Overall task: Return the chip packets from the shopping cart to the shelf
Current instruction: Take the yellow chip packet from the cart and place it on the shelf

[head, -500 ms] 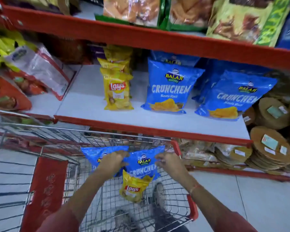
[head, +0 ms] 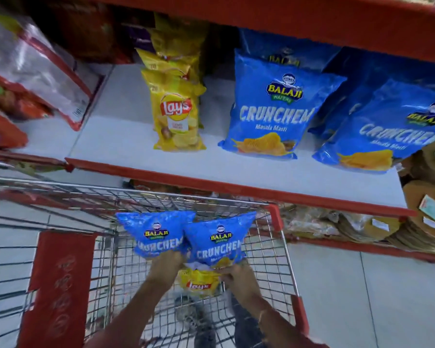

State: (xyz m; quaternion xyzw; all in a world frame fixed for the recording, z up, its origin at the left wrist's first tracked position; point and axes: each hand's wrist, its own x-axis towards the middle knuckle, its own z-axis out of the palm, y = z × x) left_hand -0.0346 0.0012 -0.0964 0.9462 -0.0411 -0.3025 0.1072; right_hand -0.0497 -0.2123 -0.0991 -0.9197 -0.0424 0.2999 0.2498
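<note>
I am mid-pickup: my left hand (head: 165,268) pinches one blue Crunchem packet (head: 158,234), my right hand (head: 239,275) another (head: 217,242), both inside the cart (head: 274,214). Next, lift them toward twelve o'clock onto the shelf (head: 126,136).

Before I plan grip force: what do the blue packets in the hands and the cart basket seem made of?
The blue Crunchem packets: thin glossy plastic film, judging by the sheen and crinkles; likely slippery and puffed. The cart basket: bare metal wire grid, silvery with light glints, with red corner pieces that look like plastic, though that is unclear.
</note>
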